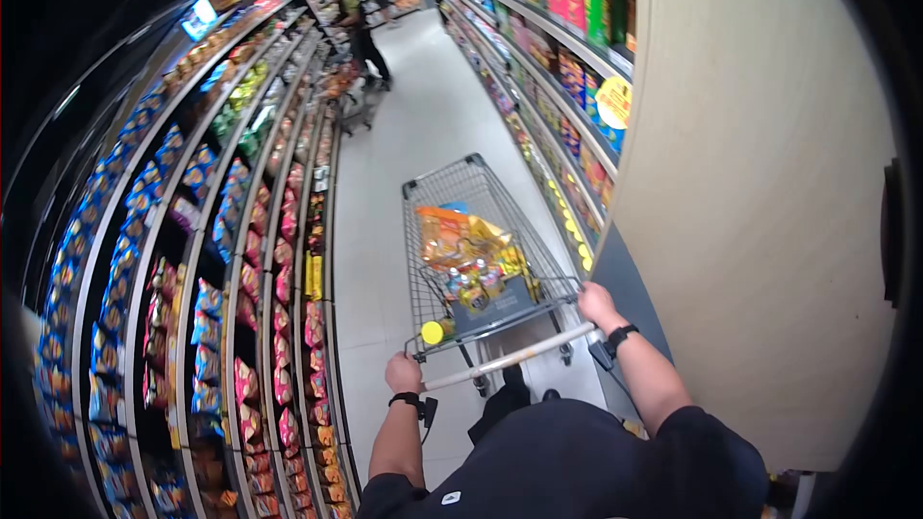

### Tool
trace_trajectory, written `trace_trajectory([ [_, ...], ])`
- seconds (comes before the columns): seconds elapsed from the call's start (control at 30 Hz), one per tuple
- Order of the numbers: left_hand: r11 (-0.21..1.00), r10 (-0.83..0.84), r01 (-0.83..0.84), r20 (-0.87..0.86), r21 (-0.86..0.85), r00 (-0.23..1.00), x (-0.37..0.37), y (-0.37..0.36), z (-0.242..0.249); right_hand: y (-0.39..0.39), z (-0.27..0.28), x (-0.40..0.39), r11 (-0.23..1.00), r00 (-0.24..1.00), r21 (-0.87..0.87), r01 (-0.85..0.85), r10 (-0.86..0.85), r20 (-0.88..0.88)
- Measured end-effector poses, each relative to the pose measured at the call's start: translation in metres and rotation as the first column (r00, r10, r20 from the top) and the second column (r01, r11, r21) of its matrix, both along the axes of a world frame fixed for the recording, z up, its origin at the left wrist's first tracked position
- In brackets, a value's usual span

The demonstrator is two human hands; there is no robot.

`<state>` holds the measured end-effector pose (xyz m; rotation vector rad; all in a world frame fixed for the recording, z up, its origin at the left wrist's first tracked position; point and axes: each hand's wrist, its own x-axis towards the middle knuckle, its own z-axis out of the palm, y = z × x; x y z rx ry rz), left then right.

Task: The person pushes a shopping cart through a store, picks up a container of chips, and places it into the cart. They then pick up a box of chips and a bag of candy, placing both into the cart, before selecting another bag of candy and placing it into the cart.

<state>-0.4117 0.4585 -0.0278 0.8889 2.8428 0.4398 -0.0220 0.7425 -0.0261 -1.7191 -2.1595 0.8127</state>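
A wire shopping cart [411, 269] stands in front of me in the aisle. My left hand [403, 372] is closed at the left end of its pale push bar [510, 358]. At the right end, near the corner of the basket, my right hand [598, 305] is wrapped round the same bar. Inside the basket lie an orange bag [444, 235], a yellow pack [488, 232] and several small shiny items [473, 281] whose kind I cannot make out. A round yellow lid [432, 333] shows at the basket's near left corner. Both wrists wear dark bands.
Snack shelves [183, 279] full of bags run along the left. More shelves [567, 38] with boxes line the right, ending at a beige panel [750, 183] close to my right arm. Farther up the aisle, a person [356, 29] stands by another cart [346, 91].
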Motion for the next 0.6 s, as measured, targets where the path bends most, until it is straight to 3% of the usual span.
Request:
trace_trajectory([
  [0.23, 0.997, -0.015, 0.011, 0.049, 0.075, 0.999, -0.014, 0.044, 0.031, 0.032, 0.022, -0.025, 0.996, 1.000, -0.083, 0.028, -0.027, 0.009],
  [0.27, 0.996, 0.000, -0.010, 0.116, 0.086, 0.993, -0.017, 0.050, 0.037, 0.037, 0.027, -0.028, 0.995, 1.000, -0.097, 0.011, -0.010, 0.015],
  [0.6, 0.977, -0.040, -0.009, 0.228, 0.212, 0.973, -0.074, 0.128, -0.014, 0.115, 0.035, -0.060, 0.994, 0.985, -0.101, 0.046, -0.029, 0.169],
])
